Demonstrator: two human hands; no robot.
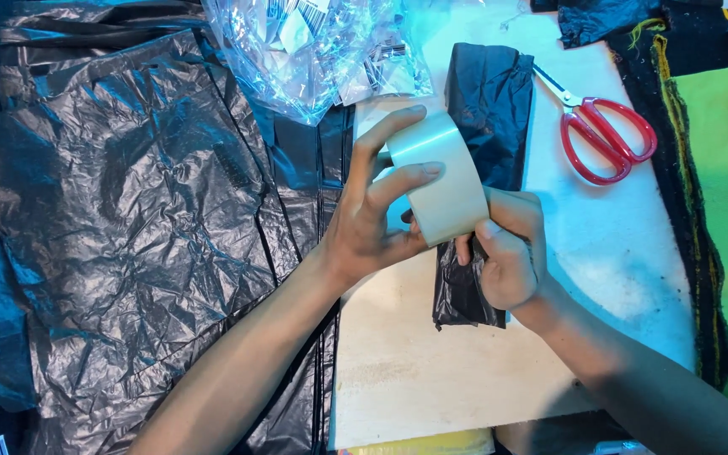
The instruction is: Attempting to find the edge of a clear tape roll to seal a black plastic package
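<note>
At frame centre the left hand (372, 223) grips a roll of clear packing tape (444, 181), fingers curled over its rim; the right hand (507, 257) pinches what is probably the tape's loose end against a black plastic-wrapped bundle (490, 109). The roll looks light and stiff, best held by its edges; the bundle soft and slippery. Red scissors (604, 135) lie upper right on the white table (600, 253)

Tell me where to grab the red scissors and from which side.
Take the scissors by the red loop handles, coming from the right, probably. The loops lie flat on the white board facing right and down, clear of things; the blades point up-left toward the black parcel.
</note>
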